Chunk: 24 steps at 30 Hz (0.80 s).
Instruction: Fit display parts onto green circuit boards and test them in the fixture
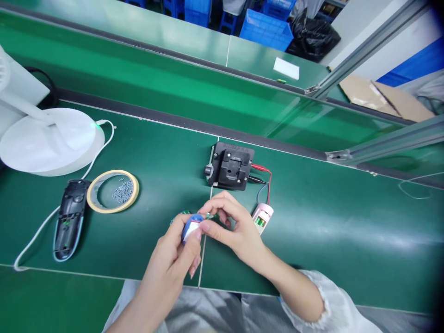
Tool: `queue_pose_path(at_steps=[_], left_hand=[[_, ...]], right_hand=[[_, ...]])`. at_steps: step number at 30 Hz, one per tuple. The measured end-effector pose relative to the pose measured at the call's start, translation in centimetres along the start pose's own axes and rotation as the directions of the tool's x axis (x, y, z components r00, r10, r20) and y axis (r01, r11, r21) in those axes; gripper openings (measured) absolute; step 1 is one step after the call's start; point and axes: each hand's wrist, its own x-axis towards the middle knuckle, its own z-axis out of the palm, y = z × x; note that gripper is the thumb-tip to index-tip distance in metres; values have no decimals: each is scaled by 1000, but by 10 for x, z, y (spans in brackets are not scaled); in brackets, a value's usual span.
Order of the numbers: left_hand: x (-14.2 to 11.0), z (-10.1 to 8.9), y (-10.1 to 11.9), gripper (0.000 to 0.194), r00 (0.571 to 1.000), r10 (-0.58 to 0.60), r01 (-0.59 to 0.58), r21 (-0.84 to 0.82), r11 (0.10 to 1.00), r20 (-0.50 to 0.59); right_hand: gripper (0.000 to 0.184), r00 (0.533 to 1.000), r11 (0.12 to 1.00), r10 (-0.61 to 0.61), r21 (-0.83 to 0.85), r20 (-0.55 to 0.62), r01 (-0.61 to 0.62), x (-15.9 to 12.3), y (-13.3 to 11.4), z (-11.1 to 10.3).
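Note:
My left hand (176, 249) is closed round a small blue part with a white face (192, 226), held just above the front of the bench. My right hand (236, 226) is beside it, thumb touching the part's right edge and fingers bent. A tiny green-and-silver piece (209, 216) shows at the right fingertips; its kind is too small to tell. Behind the left fingers, the edge of something green (185, 212) peeks out, mostly hidden. Beyond my hands sits a black fixture (233, 166), clipped by red and black leads to a pinkish-white battery holder (262, 217).
At left, an opened black device housing (71, 219) lies by a tape roll (135, 192) with many small screws (123, 192) inside its ring. A white lamp base (52, 143) with a cable stands behind. A raised partition rail (194, 127) runs along the back.

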Motion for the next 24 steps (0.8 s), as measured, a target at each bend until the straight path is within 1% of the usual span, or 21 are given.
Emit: queue_pose_path(at_steps=[2,5,7,9,11,12,13,14,15,16,18,20,22,24], left_hand=[[0,0,-1,36,1000,13,-13,25,1000,-20],[-2,6,2,31,994,23,-19,32,999,-110],[-2,11,5,30,979,24,-27,-15,1000,-204],[-2,16,9,36,957,42,-69,-85,994,-285],[-1,16,13,36,944,72,-121,-135,983,-321],[1,13,13,34,945,85,-137,-149,979,-316],[2,10,14,31,947,92,-145,-153,977,-308],[3,6,13,30,950,95,-143,-144,979,-298],[4,1,12,31,954,93,-134,-127,983,-286],[5,-4,11,31,956,88,-122,-106,987,-281],[6,-12,8,33,953,79,-103,-68,992,-294],[6,-16,7,34,948,64,-88,-65,994,-312],[7,-18,7,35,950,25,-64,-116,991,-312],[9,-20,8,35,966,-24,-30,-203,979,-258]], right_hand=[[15,999,1000,11,8,30,-11,0,0,0],[15,999,1000,12,7,53,-13,0,0,1],[14,998,999,33,16,50,-34,0,0,2],[16,996,996,72,50,43,-74,2,0,0],[22,992,989,119,78,47,-123,3,-1,-7],[24,990,989,134,58,45,-136,3,0,-12],[23,989,990,139,-5,40,-139,2,1,-17],[20,990,985,134,-113,36,-129,1,2,-22],[18,993,962,115,-252,34,-103,0,5,-27],[18,996,916,82,-397,38,-61,-2,9,-30],[23,997,783,0,-620,76,47,-5,19,-34],[23,985,674,-104,-719,135,170,-8,29,-34],[17,956,590,-228,-754,187,288,-8,38,-31],[16,917,529,-340,-763,210,371,-6,43,-29]])
